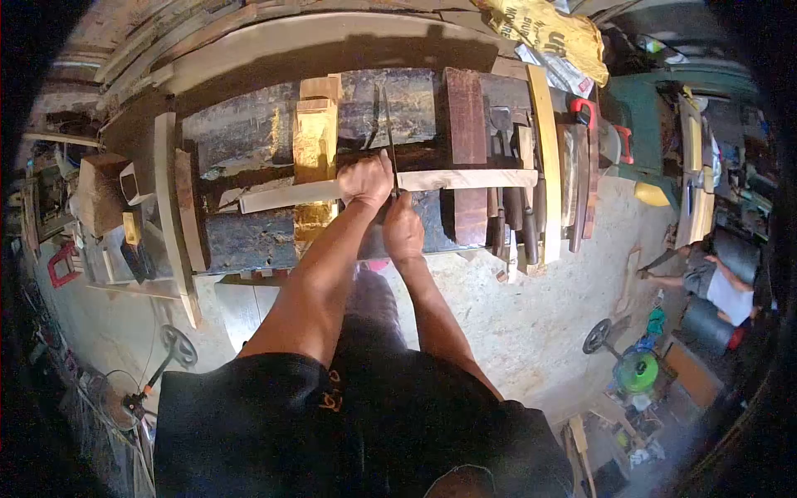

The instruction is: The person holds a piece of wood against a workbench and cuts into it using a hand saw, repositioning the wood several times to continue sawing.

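A long pale wooden strip lies crosswise over the workbench, resting on a light wood block and a reddish-brown wood block. My left hand is wrapped over the strip near its middle. Just right of it, my right hand is closed low on a handsaw, whose handle is hidden in the fist. The thin saw blade shows nearly edge-on, pointing away from me and crossing the strip close beside my left fingers.
Several chisels hang at the bench's right side, beside a pale upright board and a red-handled saw. A yellow sack lies at the back. Another person is at far right. A green fan stands lower right.
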`<state>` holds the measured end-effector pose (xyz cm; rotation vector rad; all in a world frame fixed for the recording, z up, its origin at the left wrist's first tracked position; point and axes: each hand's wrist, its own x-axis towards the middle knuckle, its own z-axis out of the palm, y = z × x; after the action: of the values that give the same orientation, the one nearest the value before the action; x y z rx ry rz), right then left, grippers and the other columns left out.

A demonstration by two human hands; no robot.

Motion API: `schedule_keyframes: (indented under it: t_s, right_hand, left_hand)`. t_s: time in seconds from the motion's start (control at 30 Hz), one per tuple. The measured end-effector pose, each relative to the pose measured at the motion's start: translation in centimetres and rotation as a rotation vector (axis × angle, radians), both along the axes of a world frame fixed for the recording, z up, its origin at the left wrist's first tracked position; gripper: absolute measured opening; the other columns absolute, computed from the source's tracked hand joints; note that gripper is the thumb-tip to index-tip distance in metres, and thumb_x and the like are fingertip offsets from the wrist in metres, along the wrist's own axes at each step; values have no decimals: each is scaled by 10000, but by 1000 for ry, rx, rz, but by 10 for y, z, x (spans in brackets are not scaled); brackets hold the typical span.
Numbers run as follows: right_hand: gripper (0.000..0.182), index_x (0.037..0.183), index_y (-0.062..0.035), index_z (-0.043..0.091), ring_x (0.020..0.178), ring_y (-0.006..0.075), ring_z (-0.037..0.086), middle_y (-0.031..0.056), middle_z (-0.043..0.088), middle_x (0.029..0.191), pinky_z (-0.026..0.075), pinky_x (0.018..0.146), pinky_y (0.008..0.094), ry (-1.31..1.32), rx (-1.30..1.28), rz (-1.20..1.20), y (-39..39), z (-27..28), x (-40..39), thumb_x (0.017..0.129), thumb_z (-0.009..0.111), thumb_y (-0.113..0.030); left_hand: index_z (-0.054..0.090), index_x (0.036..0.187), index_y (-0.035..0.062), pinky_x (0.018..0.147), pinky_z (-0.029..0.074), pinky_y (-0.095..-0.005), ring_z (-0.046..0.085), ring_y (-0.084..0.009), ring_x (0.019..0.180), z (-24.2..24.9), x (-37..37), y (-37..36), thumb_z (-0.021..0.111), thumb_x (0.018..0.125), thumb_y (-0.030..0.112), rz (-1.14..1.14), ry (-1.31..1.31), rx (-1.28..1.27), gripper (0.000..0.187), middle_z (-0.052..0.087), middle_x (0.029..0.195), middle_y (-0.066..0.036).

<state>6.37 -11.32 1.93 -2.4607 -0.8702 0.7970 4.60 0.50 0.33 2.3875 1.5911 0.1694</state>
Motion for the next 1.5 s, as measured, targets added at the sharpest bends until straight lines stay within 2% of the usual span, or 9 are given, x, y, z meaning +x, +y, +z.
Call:
schedule_keyframes:
  t_s: [0.17, 0.4, 0.57, 0.7, 0.93, 1.03, 1.23, 1.43, 1.5]
  right_hand:
    - [239, 945, 13, 441, 701, 493, 573, 309, 586, 706, 457, 575, 557, 45, -97, -46, -55, 16, -26, 950, 385, -220]
    - [265, 1020, 19, 433, 669, 494, 581, 310, 585, 696, 454, 569, 562, -2, 24, 36, -2, 1, 4, 947, 387, -232]
    - [272, 1049, 47, 422, 636, 469, 588, 295, 588, 682, 467, 525, 541, 8, -79, 33, -58, -3, -24, 943, 385, -201]
    - [258, 1062, 62, 411, 642, 466, 591, 302, 584, 678, 466, 525, 546, -43, 60, 118, 6, -5, 10, 927, 404, -158]
    - [212, 1006, 9, 414, 657, 476, 589, 307, 582, 682, 469, 556, 559, 36, -63, 6, -52, 11, -21, 931, 392, -188]
    - [239, 1034, 7, 399, 664, 498, 578, 314, 580, 684, 447, 590, 595, 7, 46, 36, 9, -7, 8, 929, 402, -208]
    - [253, 1050, 17, 398, 667, 468, 592, 295, 589, 686, 468, 562, 556, 90, -119, -24, -62, 19, -28, 927, 397, -204]
    - [247, 1015, 14, 422, 691, 483, 587, 299, 594, 723, 445, 585, 581, -7, 5, 9, -3, -9, 1, 929, 406, -218]
    - [232, 1012, 5, 428, 705, 485, 586, 304, 591, 721, 448, 598, 580, 47, -42, -16, -36, 6, -12, 936, 398, -212]
  left_hand:
    - [642, 544, 128, 541, 502, -398, 629, -276, 506, 1, 4, 5, 412, 904, 345, 4, 86, -81, 479, 636, 583, -116]
    - [635, 535, 119, 517, 501, -391, 633, -272, 509, -3, 1, 0, 392, 910, 346, 14, 61, -52, 501, 637, 585, -119]
    - [632, 530, 121, 513, 498, -391, 629, -260, 497, 1, -3, -3, 406, 904, 340, -23, 74, -55, 489, 629, 567, -115]
    - [625, 521, 129, 521, 500, -395, 627, -267, 496, 2, 0, 0, 420, 899, 331, -1, 35, -16, 475, 632, 575, -118]
    - [638, 518, 116, 495, 494, -395, 620, -276, 474, -1, -1, -1, 435, 888, 315, -22, 13, 13, 467, 619, 551, -128]
    - [635, 511, 110, 502, 496, -387, 624, -270, 482, 2, 1, -1, 432, 888, 314, 19, -1, 18, 475, 620, 552, -127]
    - [634, 507, 106, 487, 486, -396, 608, -275, 460, 0, 1, 4, 438, 889, 332, -16, -8, 8, 486, 618, 546, -131]
    - [655, 553, 112, 542, 505, -395, 641, -270, 527, 5, 0, 1, 414, 904, 348, -15, 89, -67, 487, 634, 579, -134]
    - [652, 548, 109, 533, 500, -395, 633, -269, 514, -4, 2, 6, 424, 901, 342, -6, 48, -48, 480, 630, 569, -128]
